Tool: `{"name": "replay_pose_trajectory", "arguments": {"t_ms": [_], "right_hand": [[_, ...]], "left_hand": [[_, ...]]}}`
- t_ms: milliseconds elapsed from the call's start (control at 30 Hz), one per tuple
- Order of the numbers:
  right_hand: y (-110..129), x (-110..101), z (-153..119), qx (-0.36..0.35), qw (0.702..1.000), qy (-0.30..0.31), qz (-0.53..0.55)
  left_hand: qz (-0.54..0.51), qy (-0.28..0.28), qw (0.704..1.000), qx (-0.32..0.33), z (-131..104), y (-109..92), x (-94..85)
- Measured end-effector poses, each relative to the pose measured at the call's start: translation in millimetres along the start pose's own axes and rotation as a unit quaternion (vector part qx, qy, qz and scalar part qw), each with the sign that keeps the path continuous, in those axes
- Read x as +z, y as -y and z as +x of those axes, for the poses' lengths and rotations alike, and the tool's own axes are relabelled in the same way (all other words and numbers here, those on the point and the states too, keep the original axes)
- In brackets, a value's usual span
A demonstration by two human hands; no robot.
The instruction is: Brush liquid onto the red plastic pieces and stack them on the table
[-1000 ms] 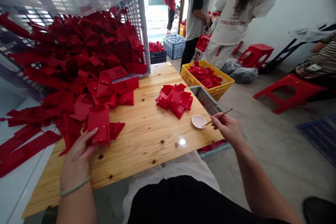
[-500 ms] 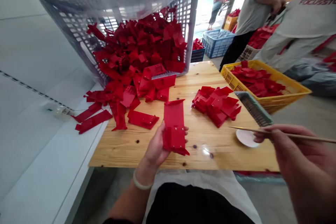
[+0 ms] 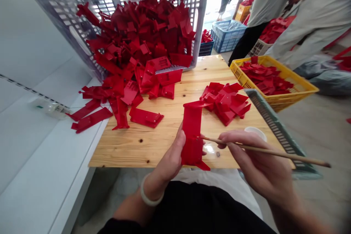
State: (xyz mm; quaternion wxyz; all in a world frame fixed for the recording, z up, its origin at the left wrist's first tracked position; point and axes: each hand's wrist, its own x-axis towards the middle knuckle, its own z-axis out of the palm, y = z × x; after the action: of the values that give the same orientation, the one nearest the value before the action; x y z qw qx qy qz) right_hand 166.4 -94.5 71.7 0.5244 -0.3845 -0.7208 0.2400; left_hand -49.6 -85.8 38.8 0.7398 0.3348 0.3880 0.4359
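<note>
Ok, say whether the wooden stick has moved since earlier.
Yes, the stick has moved: its tip went left from the white dish to the red piece in the left hand.

Glossy smooth red plastic part (image 3: 192, 128) showing in my grip; matt wooden stick (image 3: 263, 150); lower centre, varnished knotty wood tabletop (image 3: 120, 150) shining.

A workshop — crates (image 3: 285, 103) of red parts (image 3: 148, 29), wooden worktable (image 3: 123, 150)
</note>
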Motion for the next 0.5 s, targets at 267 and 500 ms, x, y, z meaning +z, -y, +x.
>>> {"name": "replay_pose_trajectory", "arguments": {"t_ms": [267, 500], "right_hand": [[-1.5, 1.3, 2.7, -0.016, 1.000, 0.018, -0.017], [-3.6, -1.7, 3.4, 0.037, 0.999, -0.016, 0.009]], "left_hand": [[0.018, 0.007, 1.000, 0.004, -0.5, 2.0, 0.1], [-0.003, 0.011, 1.000, -0.014, -0.3, -2.3, -0.1]]}}
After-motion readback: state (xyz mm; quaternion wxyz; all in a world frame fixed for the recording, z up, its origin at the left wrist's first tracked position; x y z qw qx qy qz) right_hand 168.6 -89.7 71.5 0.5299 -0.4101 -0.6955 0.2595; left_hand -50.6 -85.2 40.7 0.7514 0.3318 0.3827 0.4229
